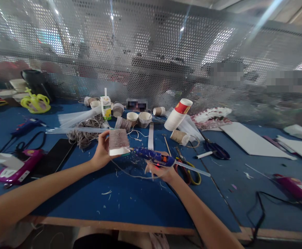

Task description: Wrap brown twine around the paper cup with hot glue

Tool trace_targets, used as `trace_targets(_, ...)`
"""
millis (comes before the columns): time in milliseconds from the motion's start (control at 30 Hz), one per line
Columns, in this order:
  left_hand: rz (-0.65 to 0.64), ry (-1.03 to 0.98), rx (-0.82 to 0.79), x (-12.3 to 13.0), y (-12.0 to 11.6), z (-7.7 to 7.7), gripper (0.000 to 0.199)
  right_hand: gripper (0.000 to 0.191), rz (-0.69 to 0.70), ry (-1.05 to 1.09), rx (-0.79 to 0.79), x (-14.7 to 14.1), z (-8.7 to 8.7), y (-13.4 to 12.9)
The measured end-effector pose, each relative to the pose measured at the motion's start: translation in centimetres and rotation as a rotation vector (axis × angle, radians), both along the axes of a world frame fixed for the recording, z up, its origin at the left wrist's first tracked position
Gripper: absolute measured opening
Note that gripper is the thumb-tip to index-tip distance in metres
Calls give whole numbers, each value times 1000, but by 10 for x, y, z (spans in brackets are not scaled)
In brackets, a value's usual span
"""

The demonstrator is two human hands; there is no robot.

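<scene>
White straw stands in carton; left fingers grasp twine-wrapped cup, right fingers a glue gun.

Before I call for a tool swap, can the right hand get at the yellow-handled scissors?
Probably not: the right hand holds the blue glue gun, whose glue stick crosses over the scissors in this view, though they lie close.

The left forearm and right forearm are bare and slender, narrowing at the wrist. The left grip and right grip are ungloved, slim-fingered. Black cloth shows at the lap.
</scene>
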State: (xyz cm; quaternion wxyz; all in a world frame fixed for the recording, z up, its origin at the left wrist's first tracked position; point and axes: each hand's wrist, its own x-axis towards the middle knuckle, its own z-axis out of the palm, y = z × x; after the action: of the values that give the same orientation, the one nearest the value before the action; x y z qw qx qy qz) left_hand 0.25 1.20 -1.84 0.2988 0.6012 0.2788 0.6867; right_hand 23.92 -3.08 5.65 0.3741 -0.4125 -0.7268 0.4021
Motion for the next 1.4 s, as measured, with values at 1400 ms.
trace_targets(1400, -58, 49, -43, -7, -2, 1, 93, 17, -36, -169, 114, -3, 8, -4)
